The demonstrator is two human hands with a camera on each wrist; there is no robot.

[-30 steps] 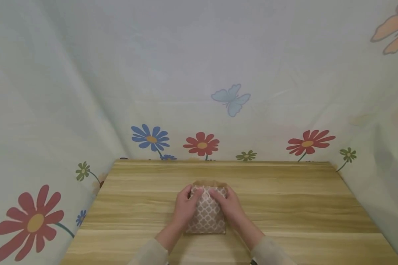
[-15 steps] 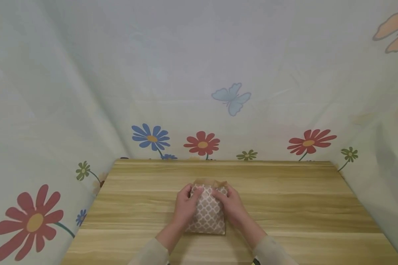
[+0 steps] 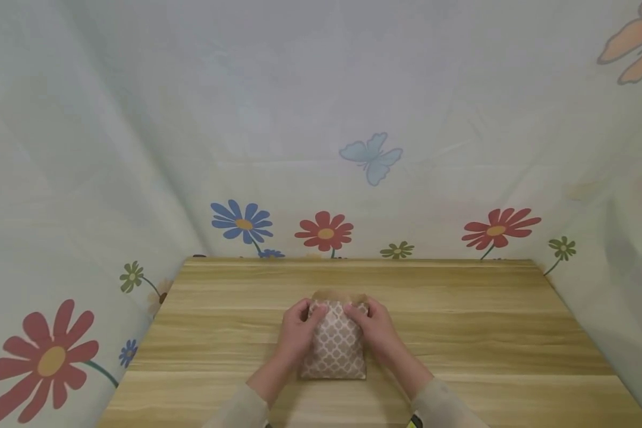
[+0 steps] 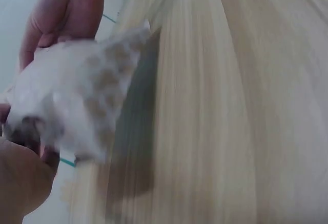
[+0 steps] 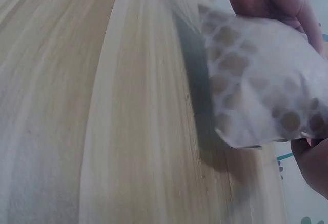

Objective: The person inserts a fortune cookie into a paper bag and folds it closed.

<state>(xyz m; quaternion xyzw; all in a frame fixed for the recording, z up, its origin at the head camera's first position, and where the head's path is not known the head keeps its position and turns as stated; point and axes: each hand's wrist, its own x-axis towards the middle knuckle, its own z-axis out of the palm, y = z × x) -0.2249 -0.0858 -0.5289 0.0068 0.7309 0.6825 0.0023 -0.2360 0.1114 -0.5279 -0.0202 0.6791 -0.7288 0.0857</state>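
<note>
The left hand (image 3: 295,330) and right hand (image 3: 378,327) are gripping the patterned bag (image 3: 338,345) by its upper corners, thumbs pressing its front. They are holding it over the counter (image 3: 460,333), roughly midway between the left and right edges; its long axis is running toward the far edge, tan flap (image 3: 330,294) pointing that way, its inside lying out of sight.
</note>
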